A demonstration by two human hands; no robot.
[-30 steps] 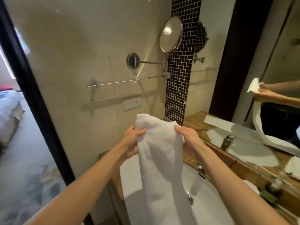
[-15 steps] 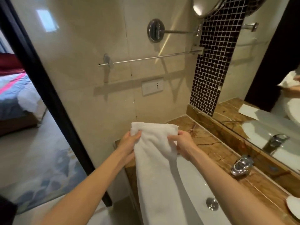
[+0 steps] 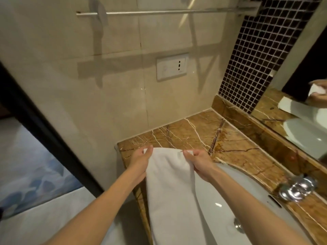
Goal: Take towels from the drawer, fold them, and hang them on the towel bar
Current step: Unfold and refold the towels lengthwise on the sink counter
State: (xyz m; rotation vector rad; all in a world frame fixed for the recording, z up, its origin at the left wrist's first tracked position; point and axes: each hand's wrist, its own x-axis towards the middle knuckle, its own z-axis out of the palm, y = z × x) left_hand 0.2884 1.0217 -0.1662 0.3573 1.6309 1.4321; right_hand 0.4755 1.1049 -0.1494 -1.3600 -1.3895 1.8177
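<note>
Both hands on the towel (image 3: 169, 188), pinching its top edge. Left hand (image 3: 139, 164) closed on the left corner, fingers curled around the outer side, thumb tip up at the top edge. Right hand (image 3: 198, 162) closed on the right corner, thumb and fingers bunching the fabric so it wrinkles just below the grip.

Towel is white, folded lengthwise into a long narrow strip. Top edge held over the front left corner of the brown marble desk (image 3: 230, 147); can't tell if it touches the surface. Rest of the strip hangs down and toward the camera, over the left rim of the white sink (image 3: 238, 195), and runs out of frame at the bottom.

Towel bar (image 3: 159, 12) is on the beige wall above, well apart from the towel, nothing hanging on it. Wall socket plate (image 3: 171, 68) sits between bar and desk. Chrome faucet (image 3: 297, 189) at right of the sink.
</note>
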